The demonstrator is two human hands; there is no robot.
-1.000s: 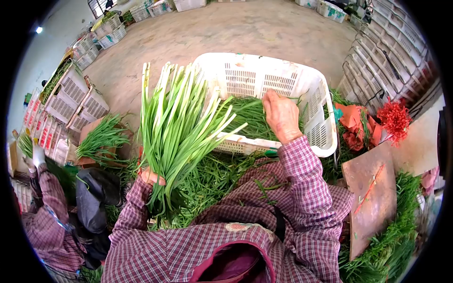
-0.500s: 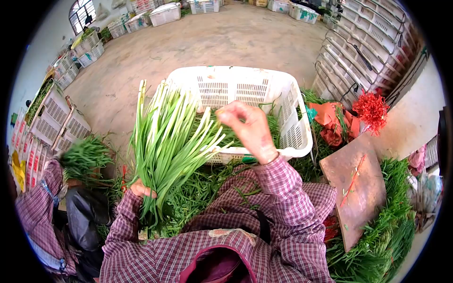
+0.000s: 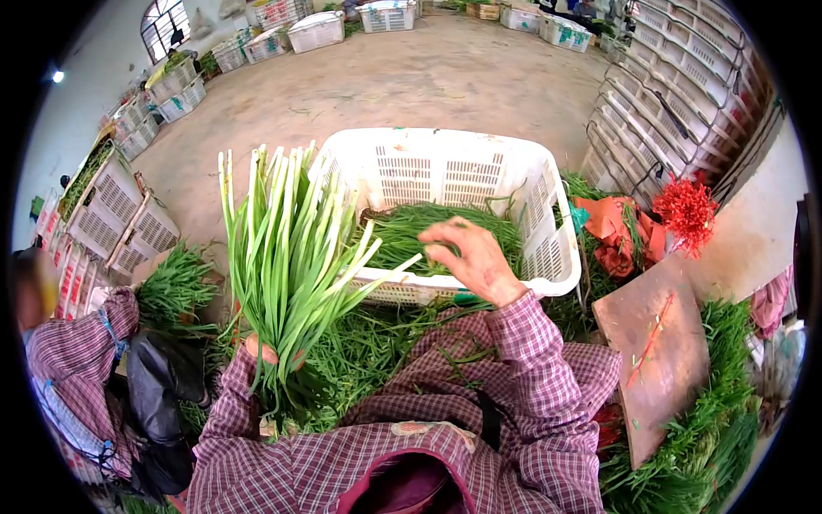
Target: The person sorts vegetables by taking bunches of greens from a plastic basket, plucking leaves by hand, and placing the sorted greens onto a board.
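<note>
My left hand (image 3: 264, 349) is wrapped round a bunch of garlic chives (image 3: 291, 248) near its leafy end. The pale stem ends fan out upward, and a few stalks lean right across the near rim of a white plastic basket (image 3: 441, 144). Green leaves (image 3: 419, 224) lie inside that basket. My right hand (image 3: 475, 261) hovers above the basket's near side, right of the bunch, thumb and fingers apart with nothing visible between them. Loose green leaves (image 3: 360, 343) cover the area between my lap and the basket.
Beside my right leg is a board (image 3: 655, 351) with a red tie on it, next to piled greens (image 3: 728, 385). Red ties (image 3: 685, 214) stand in a bundle behind it. Stacked crates (image 3: 685, 103) rise at right. Another person (image 3: 77, 343) sits at left, near more greens (image 3: 175, 287).
My right hand has drawn right, away from the stem tips, and its fingers have parted from a pinch. The bunch in my left hand is spread wider. The view has shifted slightly.
</note>
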